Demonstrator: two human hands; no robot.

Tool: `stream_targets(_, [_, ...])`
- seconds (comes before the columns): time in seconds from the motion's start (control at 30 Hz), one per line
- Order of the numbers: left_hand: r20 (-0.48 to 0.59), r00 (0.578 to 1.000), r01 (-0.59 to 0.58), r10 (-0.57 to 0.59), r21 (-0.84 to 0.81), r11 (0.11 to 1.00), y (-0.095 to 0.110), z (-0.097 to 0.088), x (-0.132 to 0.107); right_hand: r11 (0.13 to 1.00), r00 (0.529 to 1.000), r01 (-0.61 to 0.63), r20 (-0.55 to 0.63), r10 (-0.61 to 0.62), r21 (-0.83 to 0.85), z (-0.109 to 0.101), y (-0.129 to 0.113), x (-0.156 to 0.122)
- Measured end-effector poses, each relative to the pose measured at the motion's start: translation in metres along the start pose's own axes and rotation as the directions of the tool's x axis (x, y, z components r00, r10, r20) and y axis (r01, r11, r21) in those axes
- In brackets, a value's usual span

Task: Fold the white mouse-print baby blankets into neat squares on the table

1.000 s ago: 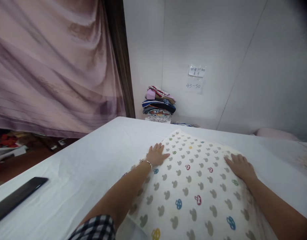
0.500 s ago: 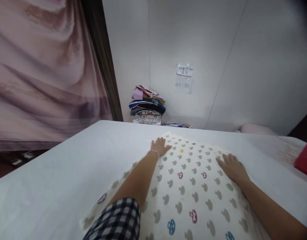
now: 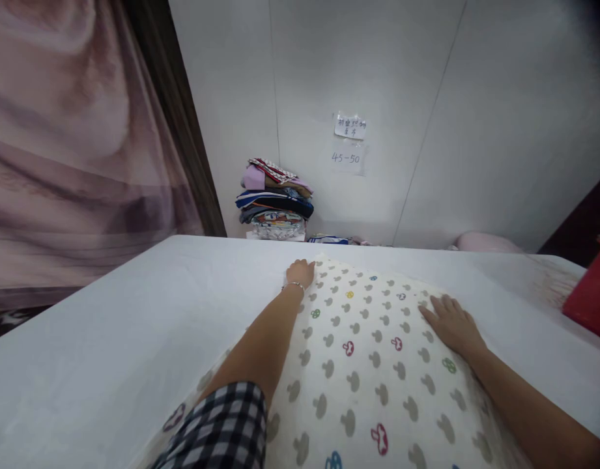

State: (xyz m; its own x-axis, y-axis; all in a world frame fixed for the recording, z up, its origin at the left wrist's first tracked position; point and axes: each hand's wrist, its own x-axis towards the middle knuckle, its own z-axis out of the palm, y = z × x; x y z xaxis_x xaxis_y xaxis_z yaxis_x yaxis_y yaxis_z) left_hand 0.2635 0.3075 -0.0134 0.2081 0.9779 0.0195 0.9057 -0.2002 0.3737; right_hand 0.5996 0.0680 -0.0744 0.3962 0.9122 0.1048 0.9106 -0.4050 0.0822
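Note:
A cream cloth (image 3: 363,332) printed with grey and coloured mushrooms lies spread over the white table, running toward me past the lower edge of the view. My left hand (image 3: 300,273), with a bracelet at the wrist, is at the cloth's far left corner. Its fingers are curled in and grip the cloth's edge there. On the far right part of the cloth, my right hand (image 3: 451,322) rests palm down with its fingers stretched out. The near end of the cloth is out of view.
The white table (image 3: 109,326) reaches toward a pale wall, where handwritten paper signs (image 3: 348,143) are taped. Behind the far edge stands a stack of folded fabrics (image 3: 275,198). A pinkish curtain (image 3: 75,150) hangs at left; a red object (image 3: 590,296) sits at right.
My left hand has gone from lying flat with spread fingers to curling at the cloth's corner, shifting slightly outward. My right hand stays flat on the cloth. The view has shifted a little.

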Motion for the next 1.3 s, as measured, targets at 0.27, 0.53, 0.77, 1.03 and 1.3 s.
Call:
stream_targets(0.27, [0.059, 0.998, -0.005, 0.012, -0.110, 0.994, 0.017, -0.003, 0.023, 0.999, 0.999, 0.042, 0.000, -0.042, -0.013, 0.000, 0.002, -0.001])
stream_targets(0.53, [-0.095, 0.914, -0.404, 0.395, -0.108, 0.908, 0.020, 0.000, -0.044, 1.000, 1.000, -0.007, -0.014, 0.007, 0.002, -0.002, -0.002, -0.002])
stream_targets(0.77, [-0.082, 0.867, -0.483, 0.492, 0.112, 0.868, 0.034, 0.005, -0.051, 0.999, 0.999, 0.031, -0.028, -0.032, -0.024, -0.006, -0.004, -0.003])
stream_targets(1.03, [-0.089, 0.858, -0.492, 0.506, 0.144, 0.859, 0.059, 0.007, -0.040, 0.997, 1.000, -0.002, -0.014, 0.001, -0.077, -0.008, -0.008, -0.004])
stream_targets(1.3, [-0.082, 0.892, -0.435, 0.445, 0.114, 0.893, 0.066, 0.005, -0.040, 0.996, 1.000, 0.016, -0.011, -0.017, -0.088, -0.014, -0.011, -0.007])
